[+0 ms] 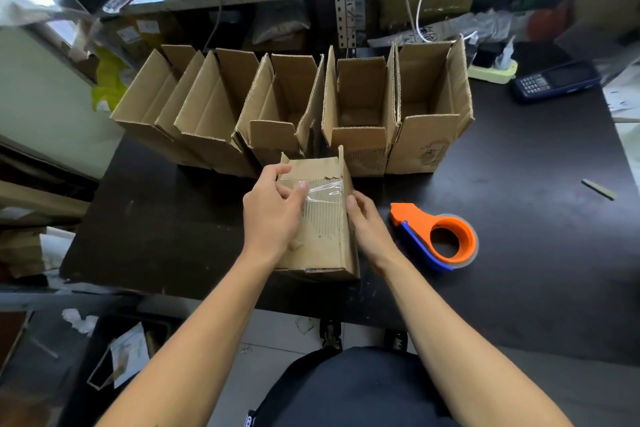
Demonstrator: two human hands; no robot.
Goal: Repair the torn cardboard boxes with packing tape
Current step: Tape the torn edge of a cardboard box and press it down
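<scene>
Torn box (pixel 325 229) on its side — taped, dispenser (pixel 437 240) beside

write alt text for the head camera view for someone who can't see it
A person's left hand and right hand press clear tape onto a torn cardboard box lying on a black table. An orange tape dispenser lies to its right; a row of open boxes stands behind.
</scene>
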